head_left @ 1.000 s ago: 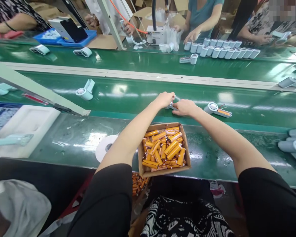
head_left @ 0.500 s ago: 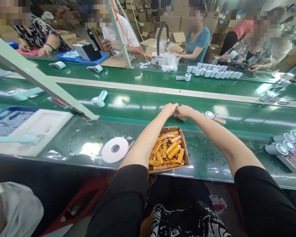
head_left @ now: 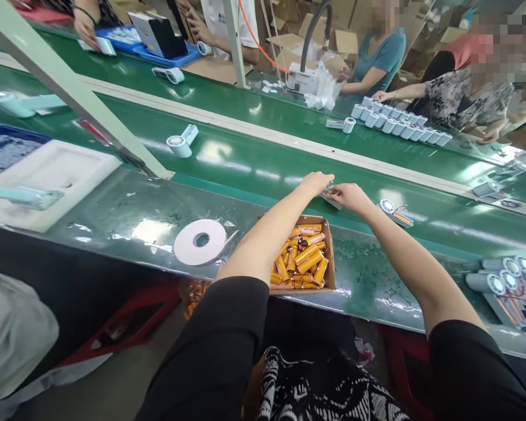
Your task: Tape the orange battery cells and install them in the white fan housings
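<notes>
Over the near edge of the green belt, my left hand (head_left: 319,182) is closed on the far end of a pale grey handheld fan body (head_left: 334,202), hiding most of it. My right hand (head_left: 349,196) is closed at the handle part, fingertips pinched close to my left fingers. A small orange patch shows at the handle, partly covered by the fingers. Just below my hands, a cardboard box (head_left: 330,257) holds many orange wrapped batteries (head_left: 307,257) with thin wires. To the right on the belt lies another open fan body (head_left: 388,207) with wires and an orange battery in its handle.
A roll of white tape (head_left: 184,242) lies left of the box. Several fan bodies (head_left: 493,285) are stacked at the right. A slanted metal post (head_left: 70,88) stands at left beside a white tray (head_left: 92,158). Co-workers sit across the belt near rows of fan bodies (head_left: 403,126).
The view has shifted and tilted. My hands are still together on the fan body, the right fingers slightly more apart from the left. Across the belt, a co-worker's hand now reaches to the rows.
</notes>
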Tool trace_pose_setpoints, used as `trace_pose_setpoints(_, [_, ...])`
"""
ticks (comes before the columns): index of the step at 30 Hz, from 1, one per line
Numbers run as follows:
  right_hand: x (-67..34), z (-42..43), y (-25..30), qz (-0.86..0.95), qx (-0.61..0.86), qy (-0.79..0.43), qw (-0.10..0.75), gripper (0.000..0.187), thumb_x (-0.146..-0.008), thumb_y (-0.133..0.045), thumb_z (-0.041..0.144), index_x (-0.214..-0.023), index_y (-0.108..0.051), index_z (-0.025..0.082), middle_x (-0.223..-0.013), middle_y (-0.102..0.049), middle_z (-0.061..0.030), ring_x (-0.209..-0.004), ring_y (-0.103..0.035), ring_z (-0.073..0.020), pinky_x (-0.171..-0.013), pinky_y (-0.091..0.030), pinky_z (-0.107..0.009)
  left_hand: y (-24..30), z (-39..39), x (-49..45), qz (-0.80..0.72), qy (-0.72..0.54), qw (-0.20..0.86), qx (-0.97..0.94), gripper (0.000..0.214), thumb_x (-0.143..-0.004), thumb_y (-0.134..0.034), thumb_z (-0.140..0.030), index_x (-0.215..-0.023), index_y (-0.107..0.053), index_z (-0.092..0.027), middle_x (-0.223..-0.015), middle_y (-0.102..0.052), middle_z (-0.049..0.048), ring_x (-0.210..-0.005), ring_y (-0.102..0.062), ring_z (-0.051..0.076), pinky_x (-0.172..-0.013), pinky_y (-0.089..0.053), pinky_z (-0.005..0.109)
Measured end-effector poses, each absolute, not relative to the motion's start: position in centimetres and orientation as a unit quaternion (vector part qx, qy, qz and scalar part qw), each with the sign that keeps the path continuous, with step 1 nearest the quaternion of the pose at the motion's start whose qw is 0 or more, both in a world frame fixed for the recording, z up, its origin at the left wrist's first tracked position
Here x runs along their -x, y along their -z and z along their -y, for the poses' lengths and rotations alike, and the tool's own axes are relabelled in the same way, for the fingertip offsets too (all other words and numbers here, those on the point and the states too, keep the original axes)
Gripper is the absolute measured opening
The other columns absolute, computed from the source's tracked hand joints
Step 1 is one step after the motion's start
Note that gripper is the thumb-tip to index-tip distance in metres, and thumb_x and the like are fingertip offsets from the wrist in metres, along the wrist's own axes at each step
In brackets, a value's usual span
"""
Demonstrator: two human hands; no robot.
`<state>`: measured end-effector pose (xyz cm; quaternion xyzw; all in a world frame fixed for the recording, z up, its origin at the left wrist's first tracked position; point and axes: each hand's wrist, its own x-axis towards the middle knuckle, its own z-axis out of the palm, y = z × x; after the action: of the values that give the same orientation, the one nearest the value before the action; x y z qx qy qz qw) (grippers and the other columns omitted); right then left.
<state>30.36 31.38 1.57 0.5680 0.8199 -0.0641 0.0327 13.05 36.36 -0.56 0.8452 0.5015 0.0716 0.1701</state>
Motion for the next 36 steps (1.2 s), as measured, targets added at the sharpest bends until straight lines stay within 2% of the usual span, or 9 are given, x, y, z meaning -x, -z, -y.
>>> trace_pose_setpoints(5, [-30.7, -32.9, 0.0, -0.783, -0.613, 0.105, -0.019, 0.023, -0.1, -0.07, 0.034, -0.114, -0.082, 0.019, -0.117, -0.084, -0.0115, -0.11, -0.075, -0.0262, -0.092, -0.051, -0.032, 0.8, -36.2, -13.5, -0.499, -0.071, 0.161, -0.849, 0.022, -0.104, -0.057, -0.025, -0.12, -0.072, -0.025, -0.116, -0.076, 0.0124, -0.109, -0.073, 0.028, -0.092, -0.05, 0.033])
trace_pose_setpoints(8, [-31.1, -34.2, 0.6, -0.746, -0.65, 0.141, -0.031, 0.034, -0.091, -0.08, 0.033, -0.121, -0.076, 0.017, -0.112, -0.083, -0.0109, -0.1, -0.076, -0.0253, -0.085, -0.053, -0.031, 1.4, -36.1, -13.9, -0.496, -0.075, 0.162, -0.85, 0.022, -0.105, -0.056, -0.027, -0.121, -0.072, -0.025, -0.117, -0.076, 0.0124, -0.113, -0.073, 0.029, -0.097, -0.05, 0.035])
trace_pose_setpoints(14, [-31.0, -35.0, -0.3, -0.704, -0.683, 0.177, -0.077, 0.033, -0.076, -0.092, 0.026, -0.103, -0.076, 0.017, -0.118, -0.082, -0.0147, -0.109, -0.074, -0.0301, -0.092, -0.054, -0.035, 0.6, -35.9, -15.1, -0.496, -0.079, 0.175, -0.847, 0.029, -0.102, -0.06, -0.023, -0.128, -0.071, -0.023, -0.122, -0.077, 0.0149, -0.121, -0.072, 0.032, -0.104, -0.051, 0.039])
trace_pose_setpoints(19, [-33.7, -28.9, -2.2, -0.675, -0.692, 0.183, -0.18, 0.027, -0.107, -0.057, 0.037, -0.114, -0.072, 0.016, -0.119, -0.082, -0.0138, -0.105, -0.077, -0.0233, -0.093, -0.057, -0.033, -2.7, -32.3, -11.8, -0.468, -0.115, 0.175, -0.859, 0.054, -0.102, -0.053, -0.015, -0.155, -0.058, -0.019, -0.155, -0.066, 0.0137, -0.144, -0.061, 0.025, -0.121, -0.046, 0.037])
trace_pose_setpoints(21, [-35.8, -23.6, -2.0, -0.668, -0.684, 0.202, -0.213, 0.029, -0.11, -0.05, 0.037, -0.115, -0.071, 0.018, -0.11, -0.083, -0.0095, -0.095, -0.078, -0.0196, -0.087, -0.059, -0.031, -2.5, -28.2, -6.0, -0.461, -0.15, 0.165, -0.859, 0.057, -0.104, -0.055, -0.023, -0.161, -0.052, -0.018, -0.168, -0.055, 0.0126, -0.153, -0.053, 0.024, -0.129, -0.04, 0.039])
trace_pose_setpoints(24, [-38.9, -14.3, -1.1, -0.629, -0.686, 0.253, -0.266, 0.03, -0.105, -0.065, 0.053, -0.103, -0.075, 0.026, -0.09, -0.081, -0.0023, -0.078, -0.076, -0.0197, -0.071, -0.06, -0.03, 0.3, -19.5, 6.1, -0.492, -0.219, 0.128, -0.833, 0.035, -0.107, -0.057, -0.051, -0.121, -0.079, -0.027, -0.138, -0.078, 0.0049, -0.132, -0.068, 0.025, -0.123, -0.048, 0.041])
trace_pose_setpoints(28, [-39.9, -5.8, -0.4, -0.624, -0.675, 0.301, -0.255, 0.027, -0.101, -0.076, 0.055, -0.114, -0.075, 0.031, -0.116, -0.077, -0.0069, -0.1, -0.074, -0.0235, -0.076, -0.065, -0.035, 5.4, -8.8, 18.3, -0.588, -0.2, 0.062, -0.782, 0.058, -0.095, -0.06, -0.074, -0.126, -0.078, -0.028, -0.135, -0.079, 0.0072, -0.136, -0.063, 0.038, -0.121, -0.049, 0.058])
trace_pose_setpoints(34, [-31.4, -4.8, -0.9, -0.674, -0.56, 0.402, -0.267, 0.046, -0.096, -0.064, 0.076, -0.099, -0.081, 0.033, -0.075, -0.076, -0.0075, -0.067, -0.075, -0.0279, -0.063, -0.064, -0.043, 5.5, -5.1, 19.5, -0.631, -0.154, 0.046, -0.759, 0.046, -0.097, -0.061, -0.039, -0.137, -0.071, -0.018, -0.139, -0.075, 0.0167, -0.138, -0.057, 0.04, -0.118, -0.05, 0.06])
trace_pose_setpoints(36, [-26.7, -4.8, -1.7, -0.679, -0.473, 0.476, -0.297, 0.048, -0.095, -0.067, 0.073, -0.114, -0.08, 0.03, -0.072, -0.076, -0.0036, -0.06, -0.071, -0.0234, -0.063, -0.062, -0.039, 3.3, -4.4, 17.4, -0.617, -0.192, -0.004, -0.763, 0.046, -0.096, -0.069, -0.035, -0.139, -0.068, -0.019, -0.136, -0.075, 0.0164, -0.139, -0.057, 0.039, -0.12, -0.05, 0.06])
